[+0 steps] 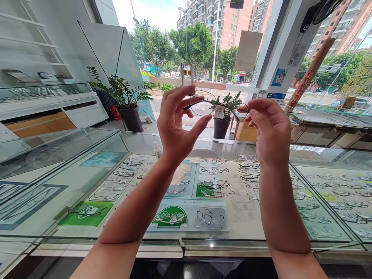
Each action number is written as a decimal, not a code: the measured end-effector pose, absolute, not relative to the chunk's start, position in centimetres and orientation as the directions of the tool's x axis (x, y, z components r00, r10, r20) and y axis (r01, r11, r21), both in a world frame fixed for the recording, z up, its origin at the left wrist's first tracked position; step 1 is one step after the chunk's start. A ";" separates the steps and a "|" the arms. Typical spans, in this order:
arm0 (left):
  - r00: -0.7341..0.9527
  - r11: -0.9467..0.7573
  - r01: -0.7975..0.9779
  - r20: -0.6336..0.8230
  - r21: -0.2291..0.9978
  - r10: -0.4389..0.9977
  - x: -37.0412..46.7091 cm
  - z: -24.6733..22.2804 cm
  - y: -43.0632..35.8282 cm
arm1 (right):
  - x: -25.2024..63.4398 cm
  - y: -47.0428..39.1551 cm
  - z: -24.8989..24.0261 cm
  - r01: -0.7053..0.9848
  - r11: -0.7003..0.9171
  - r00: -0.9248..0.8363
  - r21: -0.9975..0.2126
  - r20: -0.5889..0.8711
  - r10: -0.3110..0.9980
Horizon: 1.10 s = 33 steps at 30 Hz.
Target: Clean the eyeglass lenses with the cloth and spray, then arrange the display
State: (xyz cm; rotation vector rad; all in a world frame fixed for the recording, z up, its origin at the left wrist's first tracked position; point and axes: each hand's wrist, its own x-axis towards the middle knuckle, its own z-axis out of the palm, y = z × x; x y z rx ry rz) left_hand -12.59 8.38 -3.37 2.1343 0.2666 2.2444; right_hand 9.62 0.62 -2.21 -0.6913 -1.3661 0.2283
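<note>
A pair of thin-framed eyeglasses is held up in front of me above the glass counter, with a white printed label on one lens. My right hand pinches the frame's right end between thumb and fingers. At the other end, my left hand curves around the left lens, index fingertip at the upper rim and thumb by its lower edge. A dark temple arm runs back toward the left fingers; their exact contact with it is partly hidden.
Below my arms, a glass display case holds rows of eyeglasses. On it are a pale cloth, a small spray bottle and clear-lensed glasses on a tray. Potted plants stand beyond, before the shop window.
</note>
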 end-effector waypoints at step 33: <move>0.212 -0.845 0.013 0.825 0.534 0.524 -12.3 -2.8 5.6 | 9.5 0.8 -2.0 0.195 0.637 0.046 -0.746 0.656 0.754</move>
